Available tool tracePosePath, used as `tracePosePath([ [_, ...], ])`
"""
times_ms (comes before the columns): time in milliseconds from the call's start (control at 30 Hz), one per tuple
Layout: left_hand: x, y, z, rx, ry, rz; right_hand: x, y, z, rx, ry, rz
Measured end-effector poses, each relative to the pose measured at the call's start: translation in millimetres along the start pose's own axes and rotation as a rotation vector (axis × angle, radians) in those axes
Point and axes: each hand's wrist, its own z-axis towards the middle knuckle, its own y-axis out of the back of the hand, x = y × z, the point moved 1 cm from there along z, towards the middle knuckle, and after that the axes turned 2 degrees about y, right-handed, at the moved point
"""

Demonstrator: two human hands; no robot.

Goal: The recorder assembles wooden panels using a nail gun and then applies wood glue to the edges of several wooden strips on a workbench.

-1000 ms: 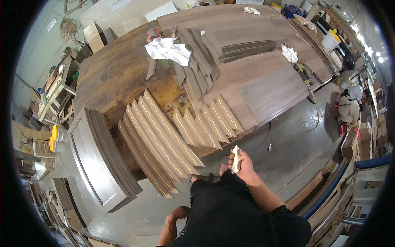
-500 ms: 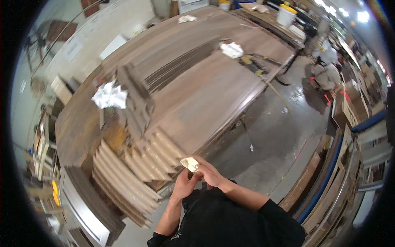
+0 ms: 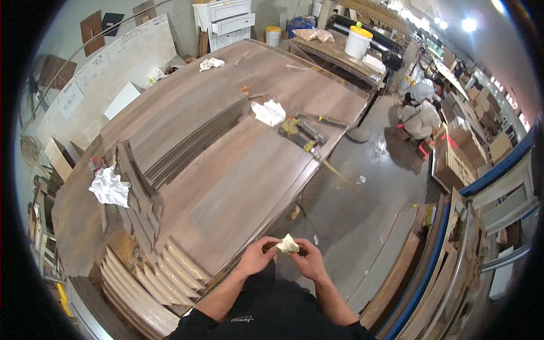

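In front of my body, near the table's front edge, a small crumpled pale-yellow piece of cloth or paper is pinched between both hands. My left hand grips its left side with the fingertips. On the other side my right hand has thumb and fingers closed on it. Just left of my left arm, several wrapped light-brown strips lie in rows on the big brown table. Whether the piece is cloth or paper I cannot tell.
Dark thin boards and crumpled white sheets lie on the table, beside hand tools at its right edge. Long planks stand at my right. A person crouches on the floor farther back. A white bucket stands on a bench.
My hands have drawn apart to either side of the pale-yellow piece, the right one shifting rightward. The whole view has turned, so the table now appears farther left.
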Motion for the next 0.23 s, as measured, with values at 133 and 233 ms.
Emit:
tracePosePath([
  [133, 5.2, 8.9, 84.8, -0.103, -0.024, 0.097, -5.7, 39.0, 61.0, -0.112, 0.020, 0.024],
  [233, -0.2, 21.0, 141.7, -0.276, -0.061, 0.318, -1.0, 70.3, 105.2, -0.131, 0.002, 0.115],
])
